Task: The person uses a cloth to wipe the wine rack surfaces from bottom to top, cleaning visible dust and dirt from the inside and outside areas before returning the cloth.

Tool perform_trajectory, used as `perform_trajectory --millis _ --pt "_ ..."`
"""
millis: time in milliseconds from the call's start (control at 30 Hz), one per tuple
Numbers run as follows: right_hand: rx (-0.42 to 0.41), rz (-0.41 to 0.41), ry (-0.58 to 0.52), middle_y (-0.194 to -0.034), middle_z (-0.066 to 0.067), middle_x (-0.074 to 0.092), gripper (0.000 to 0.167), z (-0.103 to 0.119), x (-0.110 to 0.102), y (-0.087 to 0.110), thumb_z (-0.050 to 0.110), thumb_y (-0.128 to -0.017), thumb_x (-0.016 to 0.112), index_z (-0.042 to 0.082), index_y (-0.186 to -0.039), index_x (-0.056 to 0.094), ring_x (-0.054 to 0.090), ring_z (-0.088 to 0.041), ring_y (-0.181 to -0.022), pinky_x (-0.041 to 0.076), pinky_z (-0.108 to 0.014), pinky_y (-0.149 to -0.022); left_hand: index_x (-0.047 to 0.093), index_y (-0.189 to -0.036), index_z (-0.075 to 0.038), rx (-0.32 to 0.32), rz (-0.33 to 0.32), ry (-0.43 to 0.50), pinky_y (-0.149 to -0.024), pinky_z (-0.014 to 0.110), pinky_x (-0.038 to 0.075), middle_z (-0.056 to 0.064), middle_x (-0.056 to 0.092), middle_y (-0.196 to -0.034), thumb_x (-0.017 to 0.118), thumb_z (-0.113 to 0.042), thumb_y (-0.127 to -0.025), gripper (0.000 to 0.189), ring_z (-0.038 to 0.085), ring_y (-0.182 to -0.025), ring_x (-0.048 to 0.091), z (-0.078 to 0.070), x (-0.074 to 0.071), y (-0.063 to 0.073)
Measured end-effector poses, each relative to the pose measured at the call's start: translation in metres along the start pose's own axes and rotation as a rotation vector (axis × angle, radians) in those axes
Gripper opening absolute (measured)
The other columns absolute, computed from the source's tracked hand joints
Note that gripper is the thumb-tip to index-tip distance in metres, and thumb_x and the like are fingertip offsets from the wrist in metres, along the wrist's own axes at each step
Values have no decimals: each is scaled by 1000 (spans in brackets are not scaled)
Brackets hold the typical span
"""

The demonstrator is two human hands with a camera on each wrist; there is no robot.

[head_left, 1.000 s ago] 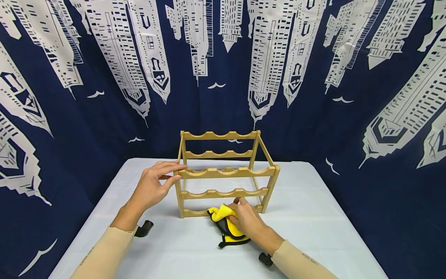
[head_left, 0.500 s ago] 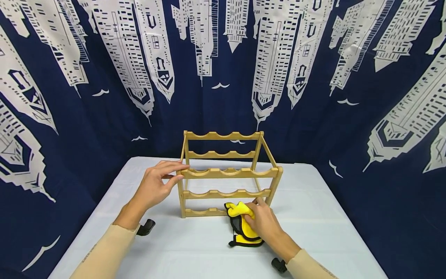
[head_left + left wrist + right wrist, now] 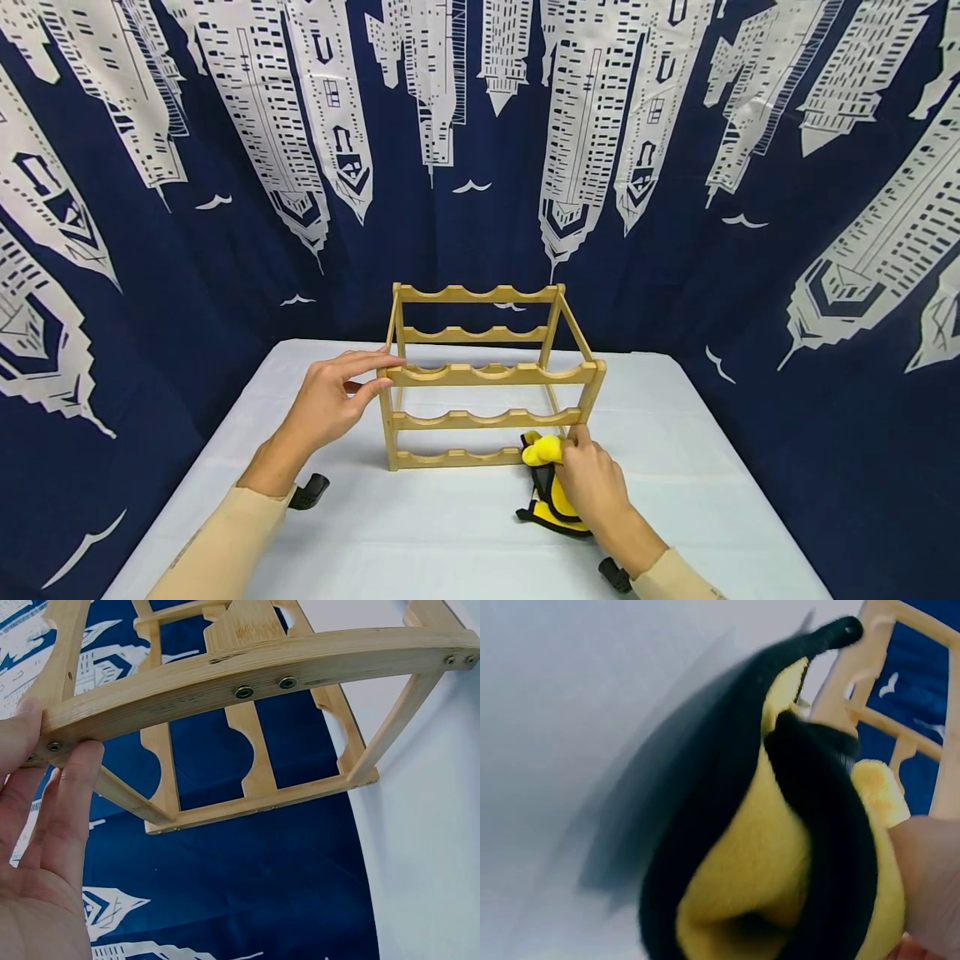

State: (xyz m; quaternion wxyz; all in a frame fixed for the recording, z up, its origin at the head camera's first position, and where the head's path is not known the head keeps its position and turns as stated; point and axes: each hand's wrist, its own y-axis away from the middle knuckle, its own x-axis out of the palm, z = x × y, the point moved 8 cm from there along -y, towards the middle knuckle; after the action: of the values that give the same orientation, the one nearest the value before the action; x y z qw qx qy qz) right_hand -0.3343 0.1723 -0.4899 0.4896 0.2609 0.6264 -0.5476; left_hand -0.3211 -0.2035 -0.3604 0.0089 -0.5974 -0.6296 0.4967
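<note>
The back and both sides are closed in by a navy backdrop (image 3: 450,233) printed with white upside-down skyscrapers and birds. A small black object (image 3: 310,492) is seen by the left wrist, another black object (image 3: 615,575) by the right. The way behind the yellow cloth (image 3: 557,498) is blocked by the wooden rack (image 3: 487,377).

The far edge of the white table (image 3: 660,467) is met by the backdrop, close behind the rack; broad white surface is seen left, right and in front of it.

The rack is built of scalloped rails between upright posts; in the left wrist view, its side bar is fixed with metal fasteners (image 3: 244,691). Its front left top corner is pinched between thumb and fingers of the left hand (image 3: 330,400). The black-edged cloth is gripped, bunched, in the closed right hand (image 3: 596,479), before the lowest front rail's right end; whether the rail is touched cannot be told.
</note>
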Motion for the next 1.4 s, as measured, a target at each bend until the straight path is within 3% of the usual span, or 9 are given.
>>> perform_trajectory --millis 133,233,433,633,733,867,1067,1233,1400 --pt "19 11 -138 -113 -13 69 39 -5 -2 -1 9 -89 102 -4 -122 85 78 -32 -77 66 -40 -60 88 -135 -22 -1 -13 2 -82 19 70 7 84 -145 91 -5 -101 38 30 -138 80 1 -3 2" --pt "-12 -28 -236 -112 -11 70 43 -3 -4 -2 6 -87 103 -1 -126 86 78 -26 -84 69 -38 -70 88 -136 -23 -4 -7 4 -82 18 70 7 84 -146 90 -6 -102 38 30 -138 79 1 -3 2" --pt "-148 -125 -336 -114 -12 75 43 18 -14 -2 -1 -82 105 4 -122 89 80 -27 -98 74 -38 -83 88 -136 -22 -25 4 22 -82 17 69 8 83 -146 89 -5 -102 38 32 -139 79 3 -2 2" --pt "-270 -159 -385 -117 -5 85 41 46 -20 -6 -1 -83 104 13 -120 91 74 -23 -107 70 -37 -87 88 -136 -23 -26 -3 21 -81 18 70 7 83 -147 90 -6 -102 38 30 -138 79 3 -1 3" --pt "-344 -155 -471 -120 -6 86 43 62 -22 -10 -3 -87 100 13 -126 89 78 -23 -108 71 -35 -87 87 -136 -24 -26 -5 18 -82 20 71 6 83 -148 90 -7 -102 38 29 -138 79 2 -1 2" --pt "-413 -63 -590 -127 -8 82 42 86 -15 -18 -3 -99 90 12 -137 84 82 -21 -106 72 -32 -87 87 -137 -25 -45 4 18 -83 22 71 5 82 -149 89 -7 -103 38 29 -140 79 3 -1 2" --pt "-469 123 -569 -133 -4 80 33 130 10 -30 8 -111 81 14 -142 75 79 -15 -108 71 -34 -93 87 -138 -25 -62 16 8 -84 22 70 6 81 -150 88 -9 -105 37 31 -138 79 6 2 5" --pt "-465 239 -539 -131 -2 86 29 163 36 -42 21 -111 82 12 -138 76 80 -11 -112 69 -28 -97 86 -139 -27 -67 15 0 -85 22 71 5 79 -154 87 -10 -106 38 30 -138 79 6 2 4" --pt "-469 243 -471 -118 0 87 27 182 52 -51 29 -107 88 12 -127 85 78 -7 -103 65 -18 -89 86 -140 -28 -65 15 4 -84 23 72 5 78 -156 87 -10 -106 38 31 -138 79 6 3 3"
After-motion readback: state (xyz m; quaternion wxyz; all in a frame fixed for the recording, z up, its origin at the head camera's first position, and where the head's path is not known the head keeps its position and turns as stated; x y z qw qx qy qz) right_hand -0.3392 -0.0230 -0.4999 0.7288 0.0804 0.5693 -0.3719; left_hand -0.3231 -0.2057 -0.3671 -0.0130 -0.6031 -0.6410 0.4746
